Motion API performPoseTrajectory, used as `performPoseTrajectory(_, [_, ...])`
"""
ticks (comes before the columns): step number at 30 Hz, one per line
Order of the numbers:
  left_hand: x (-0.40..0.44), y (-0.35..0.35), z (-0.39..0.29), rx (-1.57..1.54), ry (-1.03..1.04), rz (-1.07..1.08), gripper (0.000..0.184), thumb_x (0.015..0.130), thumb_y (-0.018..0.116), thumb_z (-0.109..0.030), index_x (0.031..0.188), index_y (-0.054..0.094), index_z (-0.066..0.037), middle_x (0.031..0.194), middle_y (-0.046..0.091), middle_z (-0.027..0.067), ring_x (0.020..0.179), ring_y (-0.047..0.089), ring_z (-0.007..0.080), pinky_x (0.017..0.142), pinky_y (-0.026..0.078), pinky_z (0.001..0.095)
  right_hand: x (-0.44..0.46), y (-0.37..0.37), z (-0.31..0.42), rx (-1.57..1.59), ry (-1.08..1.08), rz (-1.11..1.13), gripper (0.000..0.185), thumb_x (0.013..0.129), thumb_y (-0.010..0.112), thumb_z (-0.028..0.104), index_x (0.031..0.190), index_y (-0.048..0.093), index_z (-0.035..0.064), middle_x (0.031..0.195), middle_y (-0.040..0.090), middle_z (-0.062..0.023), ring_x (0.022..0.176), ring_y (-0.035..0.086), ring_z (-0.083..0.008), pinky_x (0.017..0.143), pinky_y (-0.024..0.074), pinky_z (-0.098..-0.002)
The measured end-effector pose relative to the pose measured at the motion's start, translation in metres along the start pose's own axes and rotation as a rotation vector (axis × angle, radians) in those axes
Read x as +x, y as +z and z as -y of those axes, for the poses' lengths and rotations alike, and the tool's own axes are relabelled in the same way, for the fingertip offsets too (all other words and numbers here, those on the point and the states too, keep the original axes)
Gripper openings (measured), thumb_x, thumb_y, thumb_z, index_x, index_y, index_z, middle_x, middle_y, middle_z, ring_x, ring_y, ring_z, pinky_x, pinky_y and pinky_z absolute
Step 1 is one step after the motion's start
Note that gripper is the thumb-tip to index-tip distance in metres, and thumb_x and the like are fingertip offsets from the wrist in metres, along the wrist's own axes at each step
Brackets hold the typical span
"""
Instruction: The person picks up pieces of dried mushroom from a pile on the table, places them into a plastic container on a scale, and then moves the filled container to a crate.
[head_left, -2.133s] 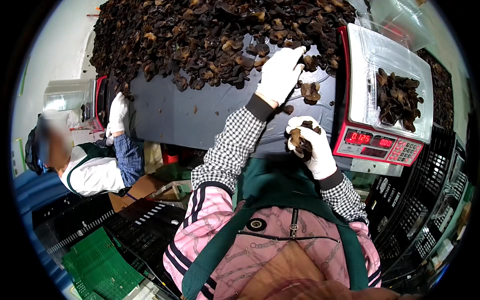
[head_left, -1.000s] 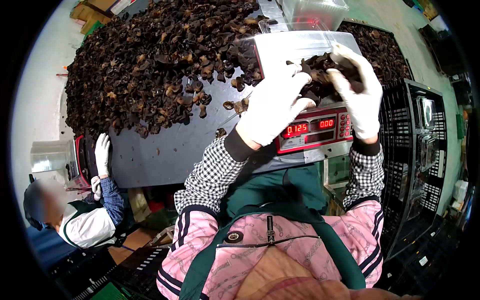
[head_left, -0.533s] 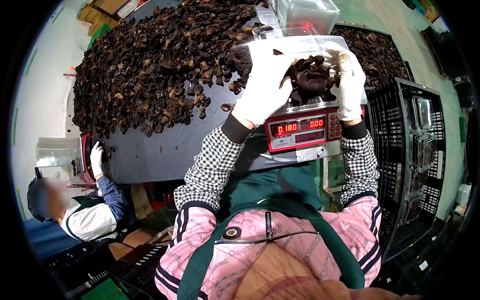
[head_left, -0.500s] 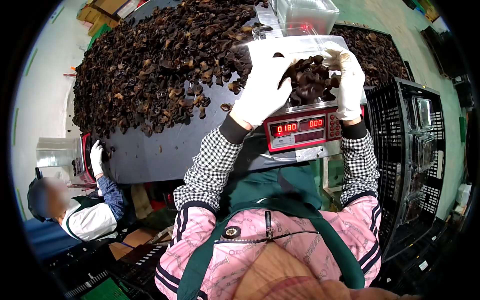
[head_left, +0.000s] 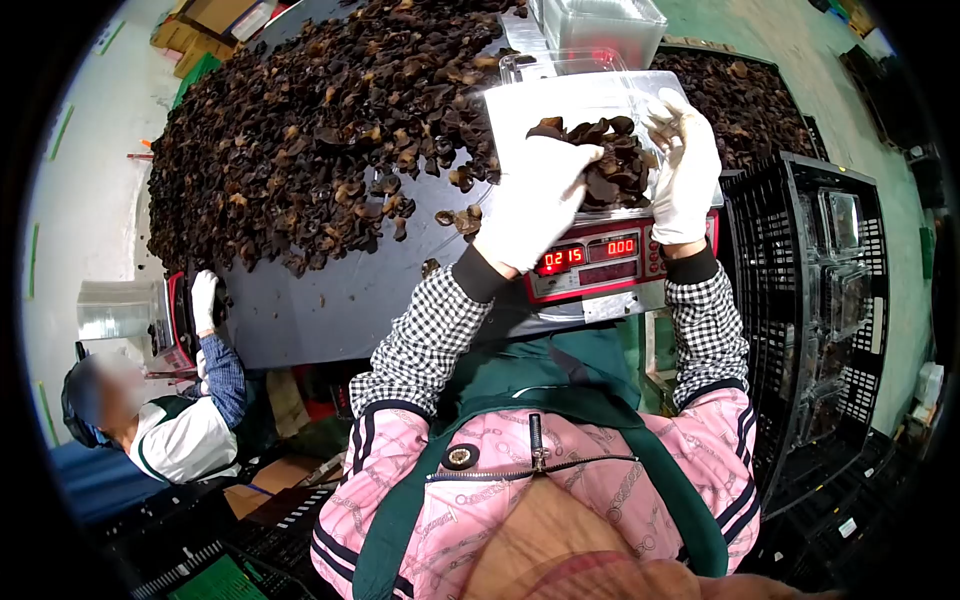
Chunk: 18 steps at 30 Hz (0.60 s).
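Observation:
A mound of dark wood ear mushrooms (head_left: 615, 170) sits in a clear plastic box on the red-framed weighing scale (head_left: 622, 262), whose left display reads 0.215. My left hand (head_left: 535, 195), in a white glove, reaches over the left side of the mound with its fingers closed round some mushrooms; part of its grip is hidden. At the right edge of the box is my right hand (head_left: 687, 170), gloved too. Its fingers are curved and apart, beside the mushrooms, and nothing shows in its grasp. The box's walls are mostly covered by hands and mushrooms.
Loose wood ear mushrooms (head_left: 310, 140) spread over the dark table (head_left: 300, 330). Stacked clear boxes (head_left: 605, 35) stand behind the scale. To my right is a black crate (head_left: 800, 330) with filled clear boxes. A co-worker (head_left: 190, 430) is at another scale on the left.
The scale's display has gone from 0.180 to 0.215. My left hand has shifted slightly down over the mound, and my right hand's fingers have turned more upright. The co-worker's hand has moved slightly.

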<state>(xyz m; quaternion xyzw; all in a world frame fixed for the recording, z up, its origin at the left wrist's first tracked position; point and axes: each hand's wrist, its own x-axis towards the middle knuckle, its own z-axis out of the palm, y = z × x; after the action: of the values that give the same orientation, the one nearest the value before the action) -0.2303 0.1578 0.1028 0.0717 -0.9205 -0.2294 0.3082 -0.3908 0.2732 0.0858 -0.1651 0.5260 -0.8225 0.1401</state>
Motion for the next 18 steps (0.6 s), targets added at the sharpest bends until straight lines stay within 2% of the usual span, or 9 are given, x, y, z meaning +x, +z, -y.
performPoseTrajectory(1, [0.002,0.001,0.013,0.025,-0.010,0.019,0.034,0.082,0.071,-0.004,0.116,0.071,-0.008,0.100,0.072,0.0123,0.095,0.068,0.0293,0.089,0.052,0.0397,-0.001,-0.001,-0.002,0.005,0.010,0.001,0.039,0.106,0.049,0.029,0.131,0.060,0.0015,0.120,0.068,-0.0122,0.105,0.063,-0.0208,0.089,0.0501,-0.0321])
performPoseTrajectory(2, [0.003,0.003,0.021,0.071,0.080,-0.101,0.033,0.081,0.071,-0.001,0.114,0.072,-0.008,0.093,0.073,0.0103,0.086,0.069,0.0280,0.081,0.054,0.0390,-0.004,-0.002,0.000,0.000,0.034,0.006,0.037,0.106,0.050,0.027,0.131,0.060,0.0015,0.120,0.068,-0.0118,0.106,0.064,-0.0204,0.090,0.0504,-0.0317])
performPoseTrajectory(6, [0.012,-0.021,0.009,-0.014,0.019,-0.268,0.029,0.081,0.071,0.001,0.108,0.075,-0.009,0.095,0.074,0.0085,0.085,0.068,0.0262,0.079,0.052,0.0361,-0.011,0.002,0.021,-0.106,0.145,0.058,0.032,0.105,0.053,0.022,0.129,0.062,0.0020,0.119,0.068,-0.0084,0.105,0.065,-0.0159,0.091,0.0525,-0.0300])
performPoseTrajectory(9, [0.008,-0.014,0.024,0.104,0.049,-0.258,0.026,0.081,0.070,0.001,0.105,0.075,-0.009,0.092,0.073,0.0081,0.083,0.067,0.0265,0.077,0.052,0.0365,-0.010,-0.006,0.019,-0.286,-0.041,0.229,0.028,0.103,0.057,0.016,0.126,0.065,0.0026,0.120,0.068,-0.0078,0.109,0.064,-0.0145,0.093,0.0520,-0.0289])
performPoseTrajectory(10, [0.007,-0.013,0.028,0.111,0.045,-0.157,0.024,0.081,0.070,0.000,0.103,0.075,-0.009,0.090,0.073,0.0075,0.082,0.067,0.0266,0.077,0.052,0.0366,-0.010,-0.009,0.021,-0.388,-0.021,0.256,0.026,0.099,0.060,0.011,0.124,0.066,0.0029,0.120,0.068,-0.0089,0.112,0.063,-0.0159,0.095,0.0510,-0.0298])
performPoseTrajectory(13, [0.002,-0.013,0.029,0.045,0.025,-0.140,0.022,0.081,0.070,-0.002,0.101,0.075,-0.009,0.089,0.073,0.0079,0.083,0.067,0.0266,0.076,0.052,0.0367,-0.008,-0.011,0.018,-0.648,-0.364,0.365,0.027,0.097,0.061,0.008,0.123,0.066,0.0038,0.120,0.068,-0.0109,0.113,0.064,-0.0199,0.097,0.0499,-0.0328])
performPoseTrajectory(14, [0.001,-0.017,0.029,0.010,-0.022,-0.117,0.021,0.082,0.070,-0.002,0.102,0.075,-0.009,0.093,0.073,0.0082,0.087,0.068,0.0251,0.079,0.053,0.0355,-0.005,-0.010,0.019,-0.818,-0.528,0.376,0.030,0.094,0.062,0.008,0.124,0.066,0.0060,0.120,0.068,-0.0127,0.111,0.065,-0.0268,0.099,0.0492,-0.0380])
performPoseTrajectory(17, [0.002,-0.029,0.019,-0.025,-0.091,-0.215,0.021,0.085,0.068,-0.002,0.104,0.075,-0.008,0.098,0.073,0.0087,0.092,0.069,0.0235,0.085,0.053,0.0339,0.006,-0.001,0.019,-0.961,-0.610,0.507,0.036,0.091,0.065,0.009,0.127,0.066,0.0048,0.124,0.068,-0.0135,0.117,0.063,-0.0287,0.106,0.0461,-0.0379])
performPoseTrajectory(18, [0.000,-0.029,0.022,-0.069,-0.147,-0.226,0.023,0.087,0.065,-0.003,0.108,0.074,-0.007,0.104,0.072,0.0097,0.096,0.069,0.0232,0.090,0.053,0.0332,0.010,0.002,0.013,-0.997,-0.650,0.528,0.035,0.088,0.069,0.010,0.123,0.068,0.0069,0.121,0.069,-0.0111,0.114,0.064,-0.0300,0.101,0.0487,-0.0387])
